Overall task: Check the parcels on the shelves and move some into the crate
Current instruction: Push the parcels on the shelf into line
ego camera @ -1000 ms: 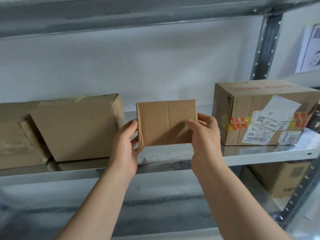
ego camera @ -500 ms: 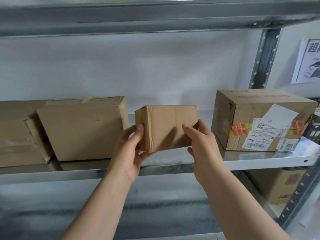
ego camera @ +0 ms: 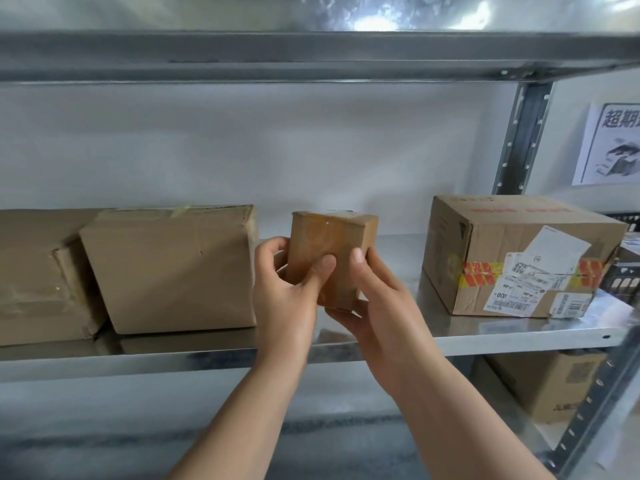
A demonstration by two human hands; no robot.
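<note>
I hold a small brown cardboard parcel (ego camera: 330, 249) just above the metal shelf (ego camera: 485, 336), turned so its narrow taped end faces me. My left hand (ego camera: 287, 296) grips its left side with the thumb across the front. My right hand (ego camera: 377, 303) supports its right side and bottom edge. A larger parcel with red-yellow tape and white labels (ego camera: 519, 258) stands on the shelf to the right. To the left, a plain brown box (ego camera: 173, 268) leans against another box (ego camera: 38, 271). No crate is in view.
The upper shelf (ego camera: 311, 60) hangs close overhead. A perforated steel upright (ego camera: 519, 140) stands at the back right, with a printed poster (ego camera: 609, 147) on the wall beyond it. Another cardboard box (ego camera: 550, 386) sits on the lower shelf at right.
Both hands have rotated the small parcel from its broad face to its narrow taped end. My view has tilted up slightly.
</note>
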